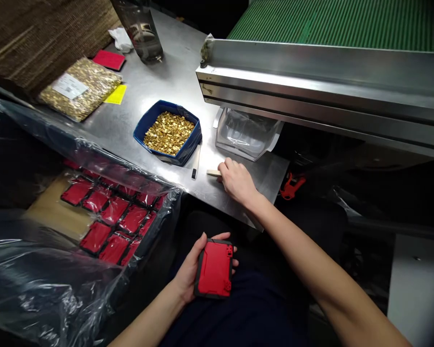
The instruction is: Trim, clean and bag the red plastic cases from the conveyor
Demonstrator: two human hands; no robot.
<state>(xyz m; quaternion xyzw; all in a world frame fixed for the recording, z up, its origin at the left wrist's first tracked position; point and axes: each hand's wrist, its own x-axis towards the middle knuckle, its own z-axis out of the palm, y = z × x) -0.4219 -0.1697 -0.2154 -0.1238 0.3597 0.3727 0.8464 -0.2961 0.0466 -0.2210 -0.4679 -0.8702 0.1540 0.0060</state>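
My left hand holds a red and black phone-case-like part over my lap, fingers wrapped round its edges. On the metal table, near the front edge, my right hand rests with its fingers curled on a small pale stick-shaped piece. A slim dark tool lies just left of it. Behind that stands a blue tray full of small brass parts.
A plastic-lined box at the left holds several red cases. A sealed bag of brass parts, red and yellow cards, and a dark bottle lie farther back. A clear container sits under a steel conveyor frame.
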